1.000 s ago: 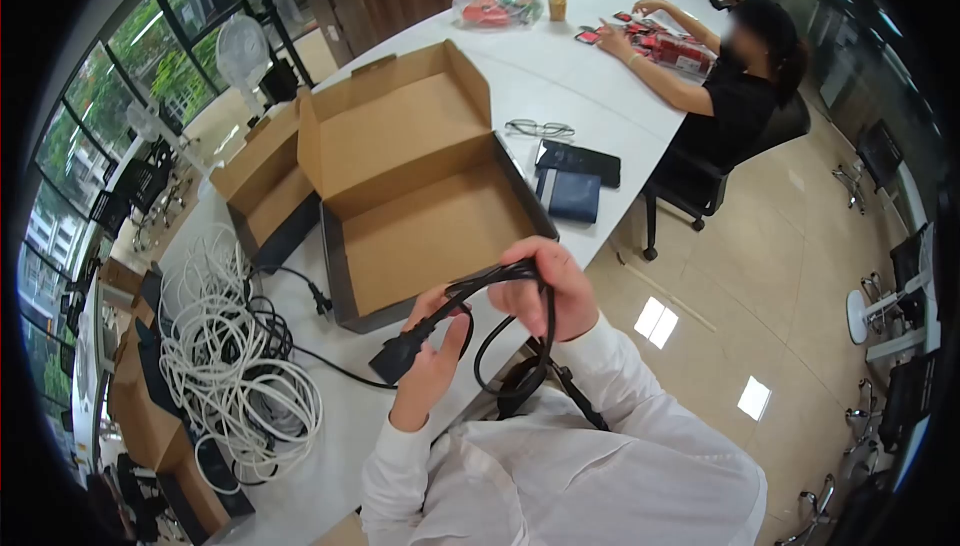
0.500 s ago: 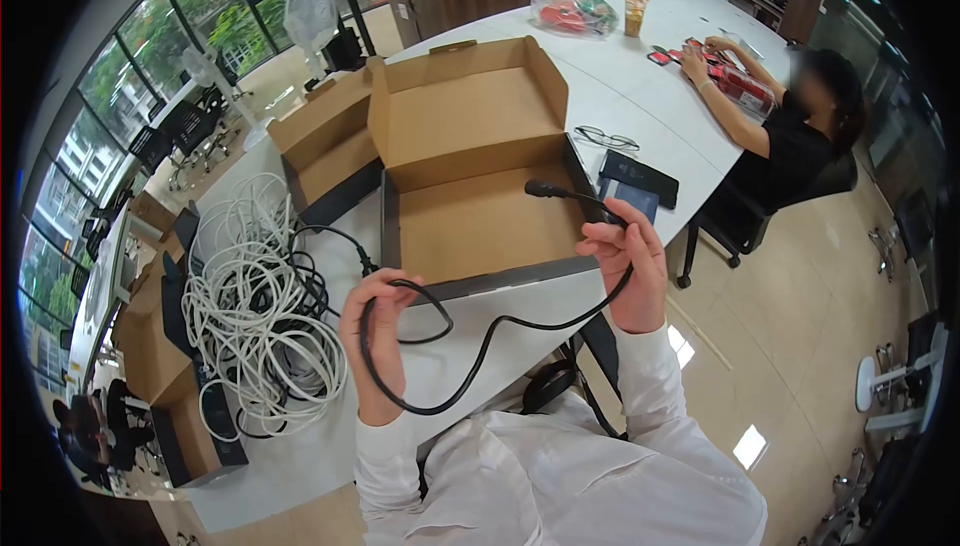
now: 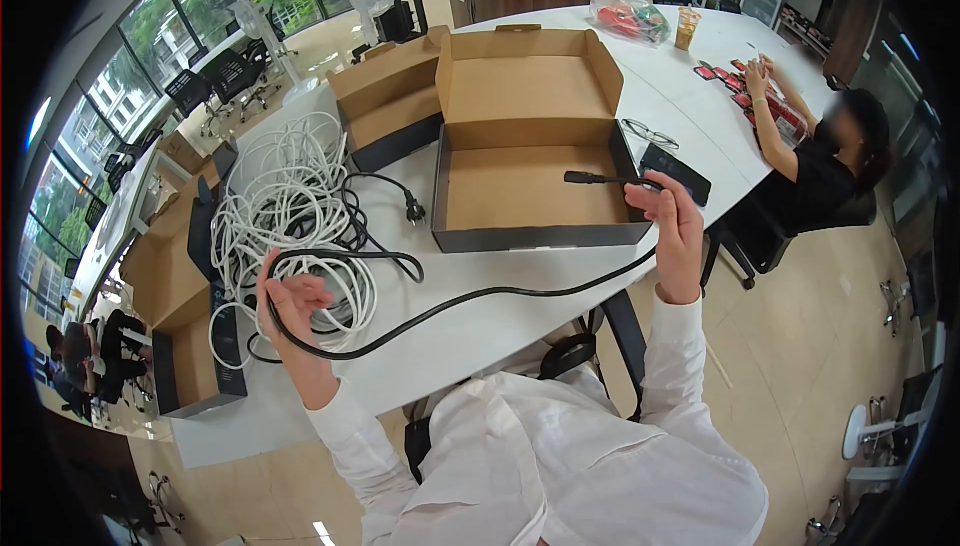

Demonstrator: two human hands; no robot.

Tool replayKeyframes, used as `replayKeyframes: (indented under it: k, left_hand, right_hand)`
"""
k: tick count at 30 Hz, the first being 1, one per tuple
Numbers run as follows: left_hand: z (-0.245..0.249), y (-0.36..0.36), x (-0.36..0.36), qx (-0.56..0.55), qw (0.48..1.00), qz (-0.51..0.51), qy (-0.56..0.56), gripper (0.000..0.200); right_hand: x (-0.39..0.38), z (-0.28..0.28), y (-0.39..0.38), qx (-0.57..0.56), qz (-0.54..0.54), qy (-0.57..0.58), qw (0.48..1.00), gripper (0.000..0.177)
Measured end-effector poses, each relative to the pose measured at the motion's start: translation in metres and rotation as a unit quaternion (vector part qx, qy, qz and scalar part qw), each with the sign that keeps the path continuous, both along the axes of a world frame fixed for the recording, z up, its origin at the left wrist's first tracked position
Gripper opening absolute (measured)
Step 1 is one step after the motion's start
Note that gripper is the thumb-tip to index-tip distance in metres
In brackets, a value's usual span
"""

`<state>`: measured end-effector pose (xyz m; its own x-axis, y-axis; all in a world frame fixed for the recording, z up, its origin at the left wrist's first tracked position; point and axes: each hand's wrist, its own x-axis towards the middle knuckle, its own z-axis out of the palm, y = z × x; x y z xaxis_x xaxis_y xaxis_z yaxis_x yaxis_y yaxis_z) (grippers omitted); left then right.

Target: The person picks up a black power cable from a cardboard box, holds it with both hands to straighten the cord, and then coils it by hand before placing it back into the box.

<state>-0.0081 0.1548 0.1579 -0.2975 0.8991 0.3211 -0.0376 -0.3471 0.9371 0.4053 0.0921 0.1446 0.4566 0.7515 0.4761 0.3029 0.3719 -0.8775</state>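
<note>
A black power cable (image 3: 470, 297) runs in a slack curve between my two hands. My right hand (image 3: 677, 233) pinches it just behind its socket end (image 3: 585, 178), which points left over the open cardboard box (image 3: 530, 181). The cable loops round my left hand (image 3: 295, 304), between thumb and curled fingers, in front of a tangled heap of white cables (image 3: 285, 196). Black cable is mixed into that heap. A black plug (image 3: 414, 210) lies on the white table between heap and box.
More open cardboard boxes stand behind (image 3: 385, 106) and at the left (image 3: 205, 346). Glasses (image 3: 650, 134) and a dark phone (image 3: 676, 174) lie right of the middle box. A person in black (image 3: 840, 161) sits at the right, handling red packets. A drink cup (image 3: 687, 29) stands farther back.
My hands have spread apart, the left one moving left to the white heap, so the cable between them is stretched longer. The view has shifted, with the boxes now farther right.
</note>
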Motion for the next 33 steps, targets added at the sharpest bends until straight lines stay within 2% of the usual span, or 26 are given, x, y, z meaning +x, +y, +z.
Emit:
replayKeyframes:
  k: [2, 4, 6, 9, 14, 17, 19, 20, 23, 24, 28, 33]
  left_hand:
    - [-0.013, -0.007, 0.003, -0.060, 0.992, -0.069, -0.083, 0.058]
    - [-0.020, -0.017, 0.011, -0.135, 0.970, -0.203, 0.001, 0.063]
    - [-0.025, -0.029, 0.029, -0.226, 0.911, -0.345, 0.004, 0.066]
    - [-0.031, -0.043, 0.056, -0.245, 0.870, -0.428, 0.017, 0.069]
    - [-0.043, -0.029, 0.054, -0.176, 0.885, -0.429, -0.023, 0.065]
    - [-0.049, -0.015, 0.036, -0.136, 0.933, -0.327, -0.059, 0.057]
    - [-0.049, -0.011, 0.035, -0.087, 0.923, -0.295, -0.232, 0.067]
    - [-0.053, -0.004, 0.026, -0.044, 0.861, -0.356, -0.360, 0.082]
    - [-0.073, -0.003, 0.024, 0.027, 0.697, -0.476, -0.535, 0.092]
    - [-0.073, -0.007, 0.028, 0.012, 0.745, -0.444, -0.498, 0.098]
    - [-0.060, -0.011, 0.054, 0.047, 0.827, -0.412, -0.379, 0.107]
    - [-0.003, 0.001, 0.073, 0.051, 0.916, -0.336, -0.213, 0.095]
  right_hand:
    - [-0.004, 0.005, -0.004, 0.010, -0.005, 0.006, 1.000, 0.031]
    - [-0.007, 0.008, -0.006, 0.028, 0.001, -0.006, 1.000, 0.030]
    - [-0.012, 0.009, -0.006, 0.053, 0.005, -0.023, 0.998, 0.030]
    - [-0.014, 0.008, -0.002, 0.084, 0.020, -0.022, 0.996, 0.031]
    - [-0.016, 0.010, -0.003, 0.102, 0.069, 0.084, 0.989, 0.036]
    - [-0.003, 0.003, 0.000, 0.129, 0.110, 0.180, 0.969, 0.036]
    - [0.006, -0.003, 0.002, 0.153, 0.129, 0.237, 0.951, 0.037]
    - [0.007, -0.004, 0.004, 0.169, 0.135, 0.268, 0.939, 0.037]
    - [0.007, -0.011, 0.009, 0.194, 0.141, 0.341, 0.909, 0.038]
    - [0.005, -0.011, 0.011, 0.190, 0.132, 0.340, 0.911, 0.038]
    - [-0.005, -0.007, 0.012, 0.145, 0.102, 0.314, 0.933, 0.035]
    - [-0.010, -0.003, 0.009, 0.057, 0.087, 0.179, 0.978, 0.027]
